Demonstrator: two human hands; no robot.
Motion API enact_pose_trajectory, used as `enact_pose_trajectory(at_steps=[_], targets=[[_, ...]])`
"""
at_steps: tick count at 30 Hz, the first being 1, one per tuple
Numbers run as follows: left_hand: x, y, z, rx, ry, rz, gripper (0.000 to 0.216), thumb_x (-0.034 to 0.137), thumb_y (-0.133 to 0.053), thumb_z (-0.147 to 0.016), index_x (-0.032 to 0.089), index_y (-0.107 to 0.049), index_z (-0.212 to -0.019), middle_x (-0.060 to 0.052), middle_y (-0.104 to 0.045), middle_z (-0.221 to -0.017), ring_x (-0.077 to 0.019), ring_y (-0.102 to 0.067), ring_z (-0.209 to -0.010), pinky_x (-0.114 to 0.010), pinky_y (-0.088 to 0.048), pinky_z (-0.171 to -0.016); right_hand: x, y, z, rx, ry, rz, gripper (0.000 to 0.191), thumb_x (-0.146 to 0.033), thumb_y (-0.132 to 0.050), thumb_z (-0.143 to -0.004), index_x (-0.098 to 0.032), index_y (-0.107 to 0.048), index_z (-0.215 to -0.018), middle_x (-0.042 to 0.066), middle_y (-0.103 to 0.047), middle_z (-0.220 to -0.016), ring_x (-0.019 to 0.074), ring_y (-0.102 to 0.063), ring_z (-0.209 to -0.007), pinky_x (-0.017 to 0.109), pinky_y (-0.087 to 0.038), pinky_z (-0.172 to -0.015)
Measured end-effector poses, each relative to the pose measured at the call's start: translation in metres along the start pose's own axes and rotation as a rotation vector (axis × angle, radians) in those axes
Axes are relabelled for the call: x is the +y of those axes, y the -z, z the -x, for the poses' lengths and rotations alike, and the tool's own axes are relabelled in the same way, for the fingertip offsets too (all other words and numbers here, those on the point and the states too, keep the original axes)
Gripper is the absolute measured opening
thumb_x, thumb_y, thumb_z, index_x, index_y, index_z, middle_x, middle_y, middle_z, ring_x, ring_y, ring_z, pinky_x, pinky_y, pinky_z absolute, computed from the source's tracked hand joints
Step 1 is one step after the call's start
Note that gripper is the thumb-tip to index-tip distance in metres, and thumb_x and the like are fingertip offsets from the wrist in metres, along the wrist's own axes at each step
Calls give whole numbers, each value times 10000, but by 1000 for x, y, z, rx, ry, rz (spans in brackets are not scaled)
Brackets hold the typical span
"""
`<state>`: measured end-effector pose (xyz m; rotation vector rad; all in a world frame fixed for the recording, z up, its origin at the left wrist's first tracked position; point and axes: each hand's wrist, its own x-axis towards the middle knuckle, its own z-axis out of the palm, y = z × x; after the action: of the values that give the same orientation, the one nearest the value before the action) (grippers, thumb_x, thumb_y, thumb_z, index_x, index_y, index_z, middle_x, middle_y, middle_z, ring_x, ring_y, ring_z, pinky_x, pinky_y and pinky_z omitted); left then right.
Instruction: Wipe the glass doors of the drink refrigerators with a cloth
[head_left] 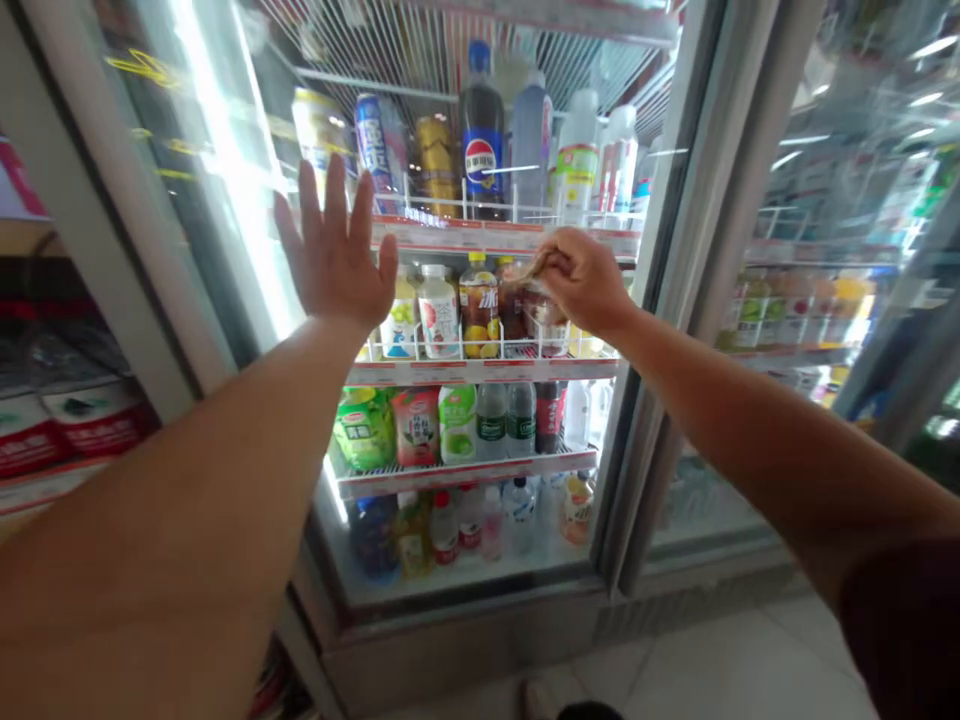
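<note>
Your right hand (581, 280), just right of centre in the frame, has its fingers curled closed, gripping a cloth (537, 266). What shows of the cloth is a small, thin, crumpled piece, pale brown and whitish, poking out to the left of your fingertips; the rest is hidden in your grip, and blur hides its weave. Your left hand (334, 255), left of centre near the top, is raised with fingers straight and spread, holding nothing; you can't tell whether its palm touches the glass.

Beyond your hands, the glass-fronted cooler (469, 632) fills the middle of the frame, its shelves stocked with drinks. Near the top, a blue-capped bottle (481, 150) contains dark liquid, with a gold can (438, 165) to its left. At mid-frame, a yellow-capped bottle (480, 305) holds a brown drink. Below it sit a green pouch (364, 428), a red pouch (417, 427) and clear bottles with dark green labels (491, 425). Lowest, an amber-filled bottle (412, 538) stands beside a red-capped one (444, 528).
</note>
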<state>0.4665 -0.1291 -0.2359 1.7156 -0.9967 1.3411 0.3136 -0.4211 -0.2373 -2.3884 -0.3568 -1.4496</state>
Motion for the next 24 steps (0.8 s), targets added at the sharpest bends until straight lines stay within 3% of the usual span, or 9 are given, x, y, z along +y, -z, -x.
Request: enact_pose_trajectory(at_steps=[3,5,8,11,13,15,20,22,24], targets=[[1,0,0,-5,-4,-19,872,553,-764,-936,172,-443,-1650,49,-238,-1827,-206,18,-1722,-488,243,-1362,-11,28,-16,-222,-280,-123,99,-202,-589,-916,-198,-678,-872,33,-678,-801,196,-679,-771,367,-609,-792],[2,0,1,4,-8,11,861,509,-780,-936,189,-444,-1661,82,-246,-1819,-211,15,-1724,-511,243,-1377,-7,41,-27,-111,-403,19,89,-203,-618,-915,-178,-703,-928,62,-708,-850,217,-686,-817,390,-606,-833],[3,0,3,22,-18,49,847,451,-817,-928,217,-455,-1657,96,-268,-1807,-220,-7,-1727,-539,238,-1386,5,36,-27,218,-246,329,296,-194,-518,-995,-154,-716,-1211,169,-725,-1295,299,-651,-1276,480,-523,-1158],[6,1,4,25,-19,52,814,426,-803,-947,222,-459,-1656,82,-270,-1809,-232,-15,-1732,-549,230,-1388,14,8,-7,176,-1,482,523,-286,-413,-1071,-198,-547,-1569,131,-448,-1714,332,-302,-1672,565,-302,-1371],[7,1,4,30,-13,81,796,439,-785,-955,231,-465,-1654,86,-271,-1808,-222,-14,-1732,-529,235,-1385,26,-8,4,77,110,505,622,-391,-412,-1084,-222,-429,-1682,94,-324,-1802,347,-153,-1733,616,-228,-1399],[7,0,3,22,22,110,823,428,-797,-925,229,-467,-1651,104,-274,-1806,-197,1,-1726,-483,259,-1376,44,-14,2,53,196,482,641,-441,-384,-1090,-244,-423,-1698,74,-320,-1815,338,-141,-1740,631,-204,-1404],[3,-7,-7,-30,116,-2,940,277,-831,-829,186,-412,-1666,162,-210,-1813,-135,86,-1699,-380,342,-1322,81,-13,-34,489,-8,328,698,-479,-154,-1132,-185,-437,-1698,117,-340,-1805,322,-178,-1733,650,-190,-1412],[1,-7,-10,-33,94,-26,927,295,-825,-847,193,-405,-1667,166,-194,-1816,-143,96,-1698,-387,340,-1322,78,-21,-38,503,17,333,706,-529,-169,-1140,-196,-416,-1712,113,-321,-1815,330,-146,-1739,651,-171,-1417],[-4,-4,-9,-25,69,31,888,390,-834,-862,198,-446,-1638,149,-252,-1803,-179,75,-1703,-420,324,-1333,68,-33,-34,395,139,362,669,-538,-225,-1142,-240,-434,-1703,82,-354,-1803,325,-164,-1737,661,-190,-1411]])
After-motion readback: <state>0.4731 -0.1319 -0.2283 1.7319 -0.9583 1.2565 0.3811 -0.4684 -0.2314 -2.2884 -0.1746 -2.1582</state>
